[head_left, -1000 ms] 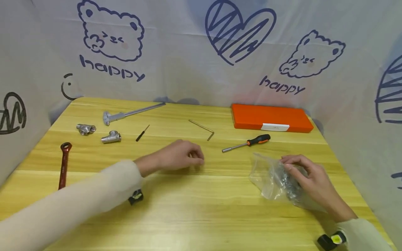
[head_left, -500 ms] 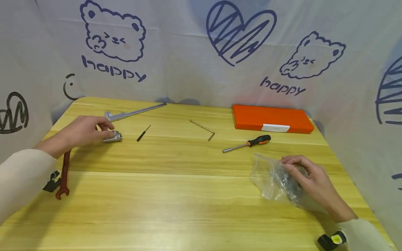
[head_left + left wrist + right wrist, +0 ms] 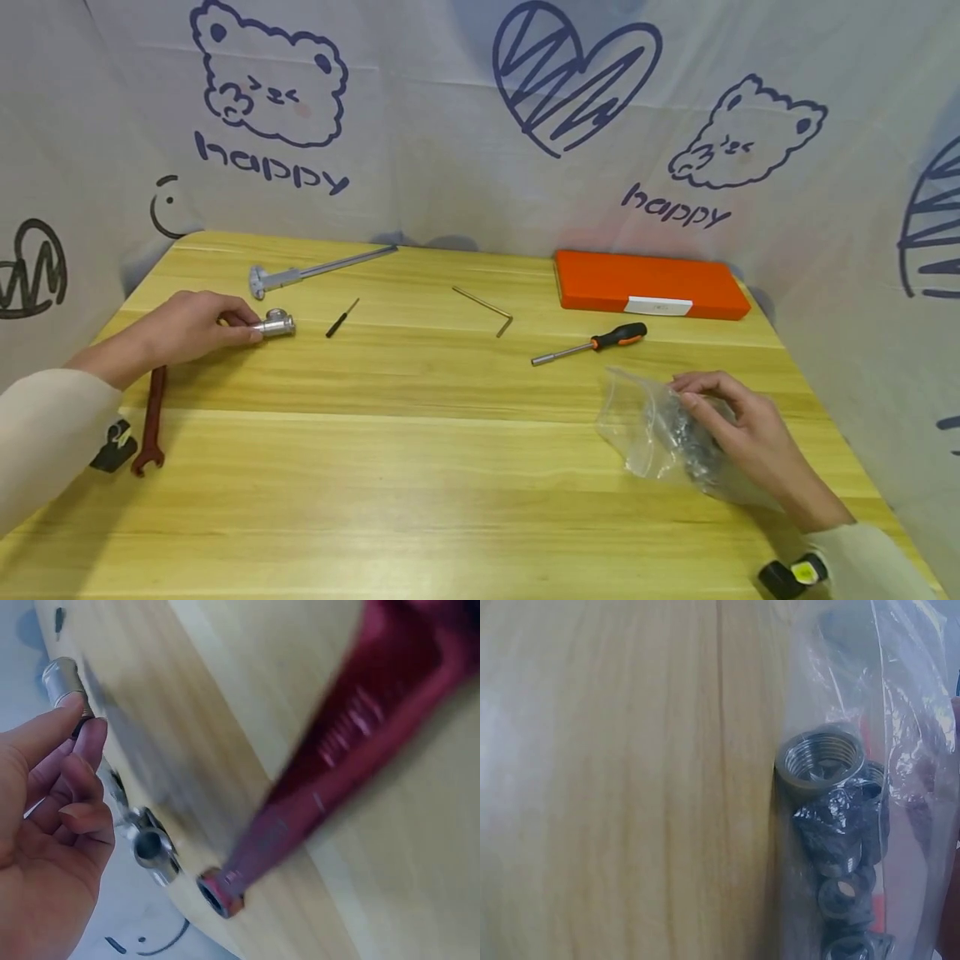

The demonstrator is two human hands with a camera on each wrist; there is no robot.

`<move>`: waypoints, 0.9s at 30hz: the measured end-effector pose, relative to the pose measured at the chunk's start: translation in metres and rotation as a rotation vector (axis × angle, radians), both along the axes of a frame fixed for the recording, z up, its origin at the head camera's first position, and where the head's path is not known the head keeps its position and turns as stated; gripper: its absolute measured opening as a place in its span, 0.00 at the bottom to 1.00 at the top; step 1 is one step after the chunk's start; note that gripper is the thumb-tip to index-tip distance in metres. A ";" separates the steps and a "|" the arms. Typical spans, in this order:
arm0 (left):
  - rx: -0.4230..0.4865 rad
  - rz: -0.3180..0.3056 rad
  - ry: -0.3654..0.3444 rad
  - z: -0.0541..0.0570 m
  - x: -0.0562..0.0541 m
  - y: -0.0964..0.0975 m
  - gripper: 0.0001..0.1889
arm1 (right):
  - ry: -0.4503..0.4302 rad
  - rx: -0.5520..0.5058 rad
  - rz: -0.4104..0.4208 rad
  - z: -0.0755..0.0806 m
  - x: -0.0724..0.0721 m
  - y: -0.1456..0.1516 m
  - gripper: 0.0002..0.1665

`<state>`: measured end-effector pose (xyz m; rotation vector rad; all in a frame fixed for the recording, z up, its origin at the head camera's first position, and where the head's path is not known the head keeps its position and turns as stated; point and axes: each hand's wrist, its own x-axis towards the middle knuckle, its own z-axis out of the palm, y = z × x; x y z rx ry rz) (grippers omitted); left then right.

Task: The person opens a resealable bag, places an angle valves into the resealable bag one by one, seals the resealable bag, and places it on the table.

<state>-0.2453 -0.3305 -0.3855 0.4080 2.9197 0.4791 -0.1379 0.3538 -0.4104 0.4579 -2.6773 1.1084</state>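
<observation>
At the left of the table my left hand [image 3: 187, 329] pinches a silver pipe tee [image 3: 277, 323] between thumb and forefinger. The left wrist view shows the tee's end [image 3: 64, 679] at the fingertips, the other fingers curled loosely. A second metal pipe tee [image 3: 154, 844] lies beyond; my hand hides it in the head view. Below my left wrist lies a red wrench [image 3: 152, 425]. On the right, my right hand [image 3: 750, 429] holds a clear plastic bag [image 3: 633, 425] by its upper side. Inside are several metal fittings, one a threaded ring [image 3: 821, 761].
Behind the left hand lies a vernier caliper [image 3: 300, 273]. A small black screwdriver [image 3: 342, 318] and a brass-coloured hex key [image 3: 483, 306] lie mid-table. An orange-and-black nut driver [image 3: 618, 335] sits before a flat orange box [image 3: 648, 283] near the curtain.
My left hand has moved left from mid-table to the nearer pipe tee and taken hold of it; the tee has shifted slightly right. My right hand and the bag have stayed put.
</observation>
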 end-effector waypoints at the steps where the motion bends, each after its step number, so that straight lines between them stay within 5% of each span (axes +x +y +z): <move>1: 0.012 -0.001 0.002 0.001 0.001 0.003 0.16 | 0.000 0.000 -0.001 0.000 0.000 0.000 0.05; 7: 0.072 -0.046 0.016 0.015 0.006 0.037 0.15 | -0.002 0.002 -0.005 0.000 0.000 -0.001 0.05; 13: 0.162 -0.171 0.020 0.023 0.011 0.101 0.13 | 0.000 -0.006 -0.013 0.000 0.001 -0.001 0.06; 27: 0.293 -0.479 -0.063 0.006 0.015 0.267 0.07 | 0.005 -0.008 -0.010 -0.001 0.000 0.002 0.05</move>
